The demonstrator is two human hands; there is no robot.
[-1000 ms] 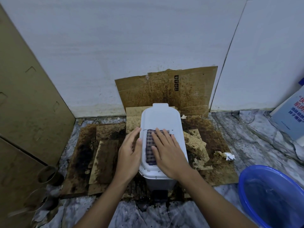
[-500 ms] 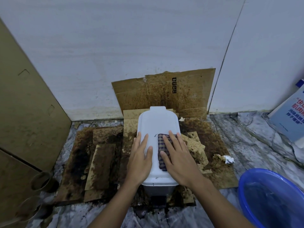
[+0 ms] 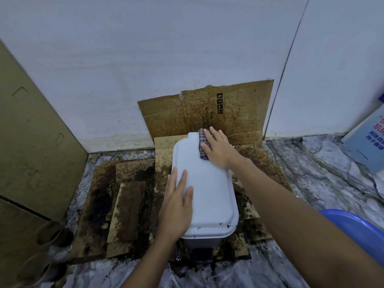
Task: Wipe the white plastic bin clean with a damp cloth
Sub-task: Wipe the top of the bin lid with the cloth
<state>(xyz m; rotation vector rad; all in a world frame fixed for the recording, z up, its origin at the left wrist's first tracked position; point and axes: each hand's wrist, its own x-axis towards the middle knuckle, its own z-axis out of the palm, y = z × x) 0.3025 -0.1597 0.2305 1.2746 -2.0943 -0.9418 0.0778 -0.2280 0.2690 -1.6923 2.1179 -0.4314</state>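
The white plastic bin [image 3: 209, 190] stands on stained cardboard in the middle of the view, its closed lid facing up. Small dark specks dot the lid's near rim. My left hand [image 3: 176, 204] lies flat with straight fingers on the lid's near left side. At the lid's far right corner my right hand [image 3: 218, 150] presses a dark checked cloth [image 3: 202, 145] flat against the lid, fingers straight over it. Most of the cloth is hidden under that hand.
Dirty brown cardboard sheets [image 3: 124, 204] cover the marble floor around the bin, and one stained sheet [image 3: 207, 115] leans on the white wall behind. A blue basin [image 3: 357, 231] sits at the right. A cardboard box [image 3: 35, 150] and paper cups [image 3: 52, 231] stand at the left.
My right hand has slid the cloth from the lid's middle up to its far right corner. The left hand stayed flat on the lid's near left side. The view moved closer.
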